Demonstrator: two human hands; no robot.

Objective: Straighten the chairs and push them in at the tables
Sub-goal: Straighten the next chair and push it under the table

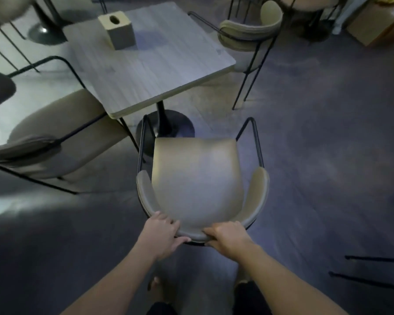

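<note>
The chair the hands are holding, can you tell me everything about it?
The chair has a smooth tan seat and a curved tan backrest that looks padded, on a thin black metal frame with armrest loops. It stands upright on the grey floor, facing the table but not yet under it; its front sits near the table's black base. The left hand and right hand both grip the top of the backrest.
</note>
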